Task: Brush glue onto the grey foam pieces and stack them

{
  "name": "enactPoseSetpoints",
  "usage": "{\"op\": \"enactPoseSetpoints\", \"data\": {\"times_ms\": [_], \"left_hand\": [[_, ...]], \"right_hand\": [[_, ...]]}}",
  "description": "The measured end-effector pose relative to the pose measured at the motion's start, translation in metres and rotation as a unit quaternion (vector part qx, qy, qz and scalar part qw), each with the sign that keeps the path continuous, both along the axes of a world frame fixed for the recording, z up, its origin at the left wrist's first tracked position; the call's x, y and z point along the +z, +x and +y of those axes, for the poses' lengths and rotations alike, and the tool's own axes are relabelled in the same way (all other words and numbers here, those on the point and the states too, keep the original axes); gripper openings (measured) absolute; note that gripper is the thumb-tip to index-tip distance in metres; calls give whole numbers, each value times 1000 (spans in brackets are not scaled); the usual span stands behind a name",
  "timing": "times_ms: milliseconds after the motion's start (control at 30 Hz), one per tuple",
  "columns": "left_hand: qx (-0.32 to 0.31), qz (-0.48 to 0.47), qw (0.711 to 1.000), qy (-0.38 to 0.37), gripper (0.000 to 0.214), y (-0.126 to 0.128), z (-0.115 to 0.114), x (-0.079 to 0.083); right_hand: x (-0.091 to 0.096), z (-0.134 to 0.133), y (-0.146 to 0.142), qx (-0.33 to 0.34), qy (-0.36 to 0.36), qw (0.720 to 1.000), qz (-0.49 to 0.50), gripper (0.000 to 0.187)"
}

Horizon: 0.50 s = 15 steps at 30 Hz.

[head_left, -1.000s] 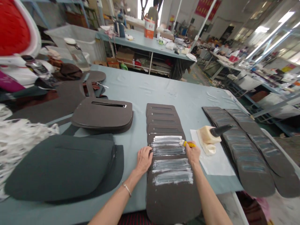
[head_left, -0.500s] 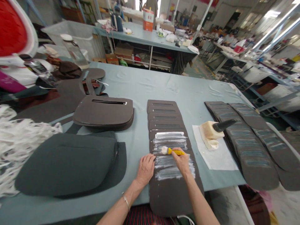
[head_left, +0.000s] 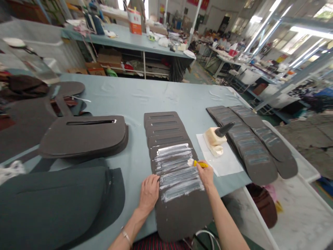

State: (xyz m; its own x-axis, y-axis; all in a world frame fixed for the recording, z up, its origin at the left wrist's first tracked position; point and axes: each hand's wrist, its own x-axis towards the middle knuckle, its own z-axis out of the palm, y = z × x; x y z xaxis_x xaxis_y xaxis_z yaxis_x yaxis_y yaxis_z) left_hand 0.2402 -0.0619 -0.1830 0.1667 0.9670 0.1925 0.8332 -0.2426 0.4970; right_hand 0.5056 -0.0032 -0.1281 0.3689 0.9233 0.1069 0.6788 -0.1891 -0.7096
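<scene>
My right hand [head_left: 205, 175] is shut on a yellow-handled paintbrush [head_left: 199, 163], whose white-coated bristles touch the right side of the glue-smeared area. That area is white streaks [head_left: 177, 173] across a layered stack of dark grey slotted foam panels [head_left: 179, 218]. My left hand [head_left: 148, 194] lies flat with fingers apart, on the stack's left edge. A cream block with a black nozzle [head_left: 213, 136] stands on a white paper sheet [head_left: 221, 161] to the right. Further right lies a fanned row of similar slotted panels [head_left: 249, 149].
Left of my hands lie a dark panel with a zipped slot [head_left: 83, 137] and a large dark grey cushion shape [head_left: 52, 198] on the pale blue table [head_left: 161, 97]. A shelved bench stands behind, with a co-worker [head_left: 136, 6] beyond it.
The brush has moved rightward across the panel, from left of its middle to its right side. The whole view has shifted left, and my left hand stays on the stack.
</scene>
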Motion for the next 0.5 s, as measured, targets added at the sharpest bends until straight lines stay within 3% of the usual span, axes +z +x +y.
{"op": "enactPoseSetpoints", "data": {"times_ms": [67, 167, 333, 500], "left_hand": [[2, -7, 1000, 0, 27, 0, 0, 0], [10, -31, 999, -15, 24, 0, 1, 4], [51, -90, 994, -28, 21, -4, 13, 12], [49, -52, 997, -3, 23, -5, 23, 10]], "right_hand": [[2, 5, 27, -44, -10, 999, -30, 31], [10, 5, 31, -20, -23, 999, -13, 34], [24, -6, -15, 26, -28, 982, 187, 36], [17, -3, -79, 115, 17, 975, 188, 25]]}}
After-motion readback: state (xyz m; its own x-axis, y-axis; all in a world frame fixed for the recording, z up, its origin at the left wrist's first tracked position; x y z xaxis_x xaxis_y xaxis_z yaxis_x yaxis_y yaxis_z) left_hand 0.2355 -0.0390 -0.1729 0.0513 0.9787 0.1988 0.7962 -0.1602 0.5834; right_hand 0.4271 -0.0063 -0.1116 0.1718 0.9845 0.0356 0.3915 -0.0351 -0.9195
